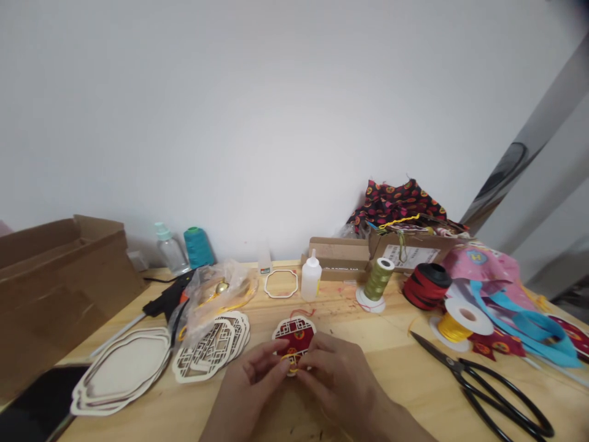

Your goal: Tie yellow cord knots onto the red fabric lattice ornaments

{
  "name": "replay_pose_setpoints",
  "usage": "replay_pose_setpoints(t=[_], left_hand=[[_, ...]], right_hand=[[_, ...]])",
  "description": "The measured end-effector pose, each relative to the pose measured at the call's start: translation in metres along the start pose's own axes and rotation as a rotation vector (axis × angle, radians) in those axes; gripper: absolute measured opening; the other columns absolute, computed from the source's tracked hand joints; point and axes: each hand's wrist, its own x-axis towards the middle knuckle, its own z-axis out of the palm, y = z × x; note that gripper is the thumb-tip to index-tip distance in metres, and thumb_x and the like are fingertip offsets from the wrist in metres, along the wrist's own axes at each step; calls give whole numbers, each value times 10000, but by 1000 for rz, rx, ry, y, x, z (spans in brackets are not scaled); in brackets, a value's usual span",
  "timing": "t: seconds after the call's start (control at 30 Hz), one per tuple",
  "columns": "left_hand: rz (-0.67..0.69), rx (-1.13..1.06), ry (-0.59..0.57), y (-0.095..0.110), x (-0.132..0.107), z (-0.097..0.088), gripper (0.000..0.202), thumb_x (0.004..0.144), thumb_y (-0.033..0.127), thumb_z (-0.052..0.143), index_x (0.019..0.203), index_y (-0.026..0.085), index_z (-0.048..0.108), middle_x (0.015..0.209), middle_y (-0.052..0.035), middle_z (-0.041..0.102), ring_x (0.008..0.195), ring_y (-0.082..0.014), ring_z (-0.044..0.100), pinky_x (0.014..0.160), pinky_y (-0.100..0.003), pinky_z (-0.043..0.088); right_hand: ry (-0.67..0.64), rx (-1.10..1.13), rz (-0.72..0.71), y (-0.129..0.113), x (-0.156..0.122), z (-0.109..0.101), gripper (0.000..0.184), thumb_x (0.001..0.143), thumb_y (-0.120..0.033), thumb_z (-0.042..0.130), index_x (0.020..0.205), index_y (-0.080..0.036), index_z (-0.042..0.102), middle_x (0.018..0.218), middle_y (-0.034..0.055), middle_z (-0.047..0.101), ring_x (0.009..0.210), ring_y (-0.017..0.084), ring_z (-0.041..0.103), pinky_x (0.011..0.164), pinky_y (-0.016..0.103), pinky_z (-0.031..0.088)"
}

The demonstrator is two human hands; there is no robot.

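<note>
A wooden lattice ornament backed with dark red patterned fabric (300, 339) lies in front of me, a red cord loop (302, 312) at its top. Over its lower edge a yellow cord (291, 357) forms a small loop. From the left, my left hand (257, 380) closes thumb and fingers on this cord. My right hand (338, 371) pinches it from the other side, fingertips close to those of the left. Exactly how the cord runs between the fingertips is hidden.
Left are wooden lattice pieces (205, 353), blank wooden plates (124, 365), a glue gun (168, 299) and a cardboard box (59, 294). Behind stands a white glue bottle (311, 279). Black scissors (460, 368), a yellow cord spool (460, 322) and a green thread spool (380, 282) occupy the right.
</note>
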Motion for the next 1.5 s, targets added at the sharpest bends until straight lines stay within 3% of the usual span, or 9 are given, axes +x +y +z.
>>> replay_pose_setpoints(t=[0.17,0.37,0.5,0.6,0.7,0.87,1.03,1.23,1.5], left_hand=[[-19,-50,-162,3,-6,1,426,592,270,672,997,191,566,674,-10,709,683,-149,615,634,-209,435],[-48,29,-155,5,-8,2,475,602,277,668,1052,202,531,636,0,713,598,-134,610,543,-178,413],[-96,3,-101,4,-5,0,445,564,290,692,978,178,574,625,-16,715,538,-126,598,479,-169,392],[-107,22,-70,3,-5,-3,423,552,295,698,939,161,592,575,-6,702,484,-100,568,435,-149,357],[-86,56,-58,2,-7,-4,460,543,298,701,968,165,586,562,4,693,428,-73,525,399,-137,317],[-71,35,-93,3,-11,-3,436,534,301,704,941,178,609,574,0,696,520,-117,581,480,-167,385],[-66,44,-103,2,-13,-4,367,554,299,686,897,182,625,604,-11,703,582,-160,616,534,-213,432],[-51,153,-179,5,-16,-4,181,594,261,651,753,175,670,714,-28,707,722,-190,611,647,-240,451],[-86,272,-262,15,-19,-4,224,664,333,572,726,154,692,651,-2,689,658,-173,581,585,-218,422]], right_hand=[[17,270,104,-2,2,4,172,734,-184,486,727,-196,657,675,18,590,634,121,515,566,208,370],[76,918,487,2,6,16,133,608,-255,629,584,-125,628,549,4,547,508,94,455,493,207,329],[-2,1219,307,4,-3,-21,134,586,-276,648,567,-154,596,528,-35,490,514,69,422,518,191,321],[-162,1004,-33,11,-15,-64,259,611,-446,589,563,-194,622,517,-35,487,524,73,438,514,194,330],[-179,913,-63,15,-17,-84,517,652,-623,381,455,-197,597,440,-28,452,434,66,435,463,191,332],[-25,507,99,6,-2,-47,337,602,-494,589,730,-186,634,649,9,548,569,111,462,522,214,358],[-205,77,217,-2,1,-9,154,650,-331,611,726,-199,631,515,-39,534,450,78,412,417,166,286],[-233,77,20,-4,0,-22,224,788,-236,468,669,-183,650,534,-27,547,497,77,443,463,168,296],[-45,75,60,-3,1,-25,114,720,-240,552,706,-199,658,567,-21,524,499,77,424,460,180,286]])
